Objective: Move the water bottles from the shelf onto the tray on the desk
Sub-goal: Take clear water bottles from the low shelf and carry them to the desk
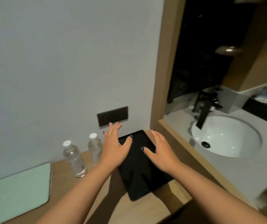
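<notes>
Two bottles (81, 157) upright just left of both hands (139, 151).

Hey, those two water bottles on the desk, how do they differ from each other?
The near bottle stands further left, in full view from cap to base; the far bottle stands closer to the wall, its lower right side hidden behind the left hand. The far bottle stands close beside the black tray; the near bottle stands further from it. Both are clear, white-capped, upright, and outside the tray.
</notes>
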Available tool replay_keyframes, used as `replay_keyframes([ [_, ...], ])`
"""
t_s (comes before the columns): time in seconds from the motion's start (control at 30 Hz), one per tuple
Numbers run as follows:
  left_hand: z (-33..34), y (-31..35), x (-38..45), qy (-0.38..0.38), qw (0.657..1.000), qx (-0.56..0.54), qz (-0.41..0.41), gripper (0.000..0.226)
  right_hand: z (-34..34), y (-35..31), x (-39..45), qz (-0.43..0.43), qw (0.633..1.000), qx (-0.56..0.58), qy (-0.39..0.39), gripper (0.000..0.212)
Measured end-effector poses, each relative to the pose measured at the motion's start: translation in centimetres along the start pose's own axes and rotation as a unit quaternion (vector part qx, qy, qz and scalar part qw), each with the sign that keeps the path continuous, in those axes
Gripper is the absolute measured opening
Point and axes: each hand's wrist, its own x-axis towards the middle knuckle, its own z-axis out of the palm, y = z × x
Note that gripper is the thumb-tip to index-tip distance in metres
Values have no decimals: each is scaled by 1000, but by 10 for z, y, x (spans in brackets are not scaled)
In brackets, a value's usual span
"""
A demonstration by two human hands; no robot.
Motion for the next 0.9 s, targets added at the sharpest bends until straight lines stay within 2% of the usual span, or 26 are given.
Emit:
replay_keyframes([
  [0.13, 60, 51, -40, -71, 997, -3, 31, 60, -58, 52, -60, 5, 997, -71, -3, 77],
  [0.3, 134, 115, -91, -171, 978, -4, 119, 66, -131, 120, -137, 55, 989, -139, 8, 78],
  [0.53, 229, 201, -139, -260, 941, 18, 215, 67, -223, 193, -229, 142, 964, -212, 73, 76],
  [0.77, 309, 268, -165, -369, 884, 42, 285, 72, -289, 247, -298, 242, 937, -210, 136, 77],
  [0.9, 356, 292, -174, -405, 860, 45, 308, 73, -314, 278, -322, 298, 921, -197, 156, 78],
])
